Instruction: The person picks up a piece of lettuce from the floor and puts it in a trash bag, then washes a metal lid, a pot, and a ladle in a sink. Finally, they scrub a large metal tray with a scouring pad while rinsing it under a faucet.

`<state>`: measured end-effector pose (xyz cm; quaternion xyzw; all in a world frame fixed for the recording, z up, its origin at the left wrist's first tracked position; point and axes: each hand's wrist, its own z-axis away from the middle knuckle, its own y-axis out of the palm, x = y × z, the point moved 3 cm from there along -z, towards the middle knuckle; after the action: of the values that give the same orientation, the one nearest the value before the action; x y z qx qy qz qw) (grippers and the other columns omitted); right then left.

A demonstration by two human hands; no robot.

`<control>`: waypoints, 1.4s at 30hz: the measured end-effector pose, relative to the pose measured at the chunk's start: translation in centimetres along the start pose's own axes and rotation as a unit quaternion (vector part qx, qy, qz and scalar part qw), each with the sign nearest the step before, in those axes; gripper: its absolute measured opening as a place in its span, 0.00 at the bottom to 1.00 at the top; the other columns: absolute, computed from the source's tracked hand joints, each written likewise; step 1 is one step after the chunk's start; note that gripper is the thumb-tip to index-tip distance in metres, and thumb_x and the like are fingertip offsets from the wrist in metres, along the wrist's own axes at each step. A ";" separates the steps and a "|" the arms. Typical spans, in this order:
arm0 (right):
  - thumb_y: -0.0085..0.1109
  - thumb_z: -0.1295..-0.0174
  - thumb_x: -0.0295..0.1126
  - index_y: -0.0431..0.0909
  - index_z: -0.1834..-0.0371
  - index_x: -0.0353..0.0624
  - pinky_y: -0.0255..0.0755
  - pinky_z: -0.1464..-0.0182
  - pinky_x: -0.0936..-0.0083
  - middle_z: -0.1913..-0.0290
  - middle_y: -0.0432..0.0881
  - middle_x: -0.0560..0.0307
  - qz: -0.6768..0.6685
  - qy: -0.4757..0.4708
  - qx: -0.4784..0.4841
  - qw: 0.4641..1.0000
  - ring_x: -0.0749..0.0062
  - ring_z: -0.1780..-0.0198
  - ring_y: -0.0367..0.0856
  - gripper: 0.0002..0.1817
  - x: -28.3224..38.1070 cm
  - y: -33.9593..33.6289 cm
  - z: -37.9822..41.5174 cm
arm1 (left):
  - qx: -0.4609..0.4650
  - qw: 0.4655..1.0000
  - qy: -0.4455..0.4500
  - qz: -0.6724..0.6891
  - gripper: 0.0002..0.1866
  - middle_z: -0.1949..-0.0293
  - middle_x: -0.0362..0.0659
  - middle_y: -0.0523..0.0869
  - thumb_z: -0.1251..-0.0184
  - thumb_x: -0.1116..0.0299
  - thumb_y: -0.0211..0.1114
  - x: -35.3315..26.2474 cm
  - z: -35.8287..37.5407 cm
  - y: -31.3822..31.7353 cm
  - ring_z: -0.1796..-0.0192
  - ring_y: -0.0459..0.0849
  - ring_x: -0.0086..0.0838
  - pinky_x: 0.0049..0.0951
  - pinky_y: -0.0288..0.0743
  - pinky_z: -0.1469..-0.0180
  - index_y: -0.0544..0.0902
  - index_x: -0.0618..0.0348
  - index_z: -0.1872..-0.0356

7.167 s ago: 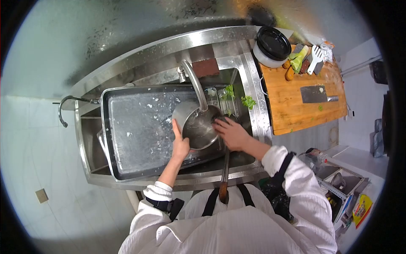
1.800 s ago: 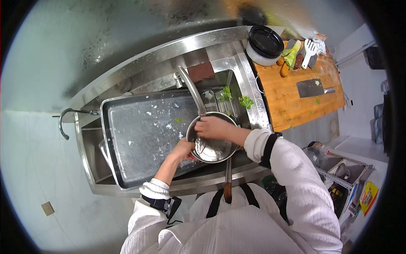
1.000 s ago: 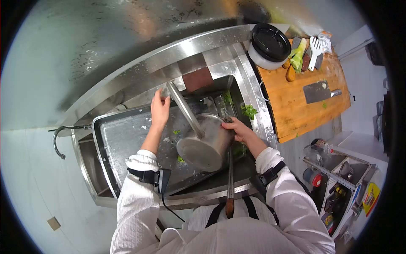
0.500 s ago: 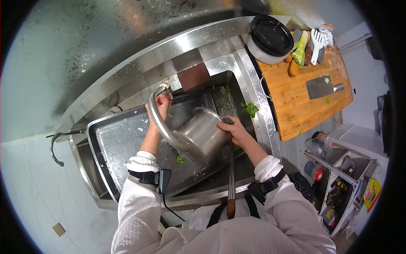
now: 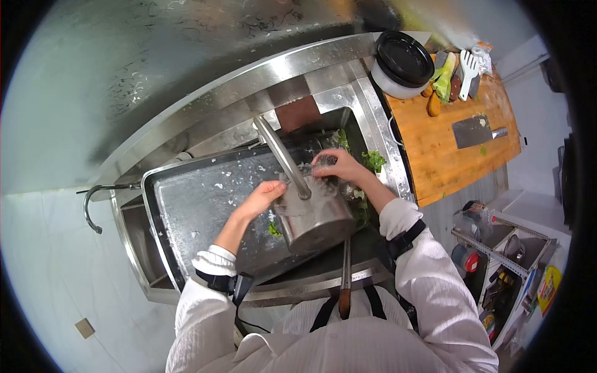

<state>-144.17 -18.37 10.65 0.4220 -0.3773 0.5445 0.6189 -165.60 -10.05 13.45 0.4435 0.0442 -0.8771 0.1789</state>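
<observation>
A steel pot [image 5: 316, 227] is tilted in the sink, its side and base turned toward me, under the curved faucet [image 5: 281, 149]. Water splashes white around its mouth. My left hand [image 5: 262, 198] grips the pot's rim on the left. In my right hand [image 5: 341, 166], at the far right of the rim, is a dark steel wool scrubber [image 5: 324, 161]. Below lies a large metal tray [image 5: 193, 208], wet and dotted with white bits. A long-handled tool [image 5: 346, 273] leans over the sink's front edge, its far end hidden by the pot.
Green leaves [image 5: 373, 161] lie on the sink's right ledge. On the right, a wooden board [image 5: 448, 174] bears a cleaver [image 5: 472, 131], a white slotted spatula [image 5: 468, 74] and a black-lidded tub [image 5: 403, 62]. A second faucet [image 5: 93, 211] stands at left.
My left hand has left the faucet's base and now holds the pot's rim. Water now runs, the spout has swung over the pot, and my right hand has moved up along the rim.
</observation>
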 end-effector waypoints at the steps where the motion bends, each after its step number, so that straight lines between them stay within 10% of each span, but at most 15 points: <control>1: 0.69 0.56 0.32 0.76 0.63 0.36 0.66 0.51 0.77 0.62 0.79 0.54 0.132 -0.112 -0.123 0.977 0.70 0.57 0.76 0.18 1.0 -0.2 0.1 | -0.057 0.994 0.011 0.088 0.12 0.71 0.31 0.77 0.31 0.63 0.50 0.2 0.0 0.6 0.68 0.70 0.17 0.19 0.66 0.64 0.77 0.61 0.66; 3: 0.64 0.53 0.31 0.72 0.58 0.33 0.65 0.48 0.73 0.56 0.76 0.46 0.156 -0.084 -0.206 0.962 0.62 0.52 0.74 0.20 2.4 1.6 1.9 | -0.115 0.977 0.026 0.178 0.12 0.75 0.30 0.76 0.31 0.64 0.50 2.0 -0.3 1.5 0.70 0.69 0.16 0.19 0.65 0.67 0.77 0.61 0.68; 5: 0.59 0.47 0.32 0.68 0.52 0.37 0.64 0.49 0.71 0.57 0.73 0.45 0.277 -0.249 -0.283 0.884 0.56 0.54 0.72 0.20 2.6 5.0 3.7 | -0.213 0.968 0.121 0.050 0.12 0.76 0.33 0.74 0.31 0.66 0.49 4.5 -1.7 1.4 0.71 0.67 0.17 0.22 0.63 0.70 0.76 0.63 0.70; 11: 0.53 0.51 0.28 0.65 0.50 0.35 0.64 0.48 0.63 0.59 0.70 0.40 0.167 -0.236 -0.217 0.932 0.46 0.53 0.69 0.23 4.6 11.4 4.9 | -0.363 0.910 0.133 0.149 0.15 0.81 0.41 0.70 0.31 0.66 0.46 0.4 -0.7 5.4 0.74 0.67 0.21 0.27 0.64 0.70 0.73 0.66 0.73; 16: 0.47 0.46 0.31 0.72 0.66 0.37 0.66 0.60 0.59 0.69 0.75 0.43 0.306 -0.206 -0.215 0.904 0.45 0.64 0.72 0.09 5.3 8.8 2.2 | -0.419 0.903 0.089 0.025 0.13 0.71 0.36 0.79 0.31 0.65 0.48 3.5 -0.2 6.5 0.69 0.75 0.17 0.20 0.71 0.66 0.77 0.64 0.65; 23: 0.53 0.49 0.33 0.72 0.60 0.38 0.68 0.53 0.65 0.60 0.74 0.46 -0.014 0.001 -0.228 0.973 0.54 0.56 0.74 0.14 5.5 11.4 6.3 | -0.290 0.774 0.098 0.554 0.15 0.62 0.46 0.80 0.30 0.60 0.44 2.9 -0.7 7.6 0.59 0.79 0.33 0.35 0.75 0.55 0.74 0.61 0.56; 25: 0.52 0.48 0.29 0.72 0.51 0.39 0.68 0.52 0.69 0.52 0.76 0.49 0.426 -0.225 -0.157 0.862 0.61 0.55 0.76 0.19 3.7 12.1 7.5 | -0.288 0.748 0.055 0.595 0.18 0.58 0.49 0.78 0.30 0.58 0.44 1.3 0.0 7.9 0.56 0.78 0.38 0.40 0.73 0.52 0.72 0.62 0.53; 31: 0.55 0.56 0.24 0.71 0.49 0.43 0.64 0.46 0.59 0.48 0.73 0.51 0.399 -0.392 -0.123 0.819 0.55 0.50 0.72 0.25 3.0 9.9 9.0 | -0.306 0.706 -0.067 0.635 0.21 0.49 0.52 0.74 0.28 0.56 0.38 1.2 -0.5 7.9 0.46 0.72 0.45 0.45 0.68 0.44 0.67 0.61 0.46; 35: 0.55 0.55 0.21 0.73 0.51 0.43 0.59 0.41 0.62 0.46 0.68 0.48 0.389 -0.304 -0.255 0.831 0.53 0.43 0.65 0.23 3.5 8.2 9.4 | -0.357 0.613 -0.083 0.700 0.21 0.44 0.49 0.72 0.28 0.61 0.33 -0.1 0.2 8.5 0.41 0.69 0.45 0.44 0.66 0.41 0.66 0.59 0.42; 42: 0.58 0.58 0.23 0.71 0.59 0.40 0.57 0.44 0.58 0.51 0.65 0.43 0.361 -0.288 -0.268 0.846 0.48 0.46 0.62 0.19 1.4 10.5 8.6 | -0.290 0.724 -0.035 0.625 0.21 0.45 0.52 0.72 0.32 0.61 0.41 1.2 -0.7 8.8 0.42 0.71 0.45 0.49 0.67 0.41 0.68 0.62 0.44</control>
<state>-154.49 -25.40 16.19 0.2119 -0.7951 0.4615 0.3316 -162.59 -18.40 12.75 0.2663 0.0024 -0.5256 0.8080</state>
